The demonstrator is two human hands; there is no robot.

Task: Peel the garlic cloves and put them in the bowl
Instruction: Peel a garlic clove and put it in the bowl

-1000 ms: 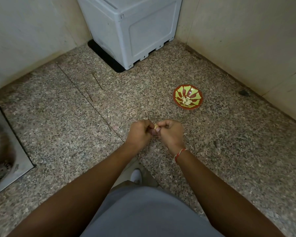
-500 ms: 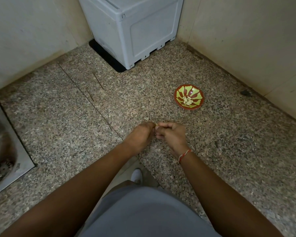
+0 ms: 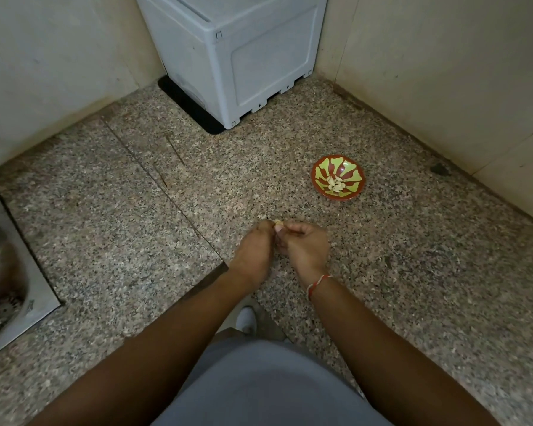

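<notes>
We see both hands brought together above the speckled granite tabletop, knuckles facing the camera. The left hand has its fingers curled, and its fingertips meet those of the right hand at a small pale garlic clove, which we find pinched between the two hands at their far edge. The right hand also has its fingers curled inward, with the thumb lying along the top toward the clove. We cannot tell how much skin remains on the clove, since it is small and partly covered by the fingers. A red and white thread bracelet circles the right wrist. The bowl, red with a green leaf pattern, stands on the tabletop beyond and to the right of the hands, apart from them. Inside the bowl, at its centre, we see a small heap of peeled garlic cloves, pale and clustered together. At the back, a grey plastic appliance housing sits in the corner where two light walls meet. At the left edge, a stainless steel sink is set into the tabletop, with its drain strainer visible. Near the bottom we see grey clothing and, past the tabletop edge, a white shoe.
</notes>
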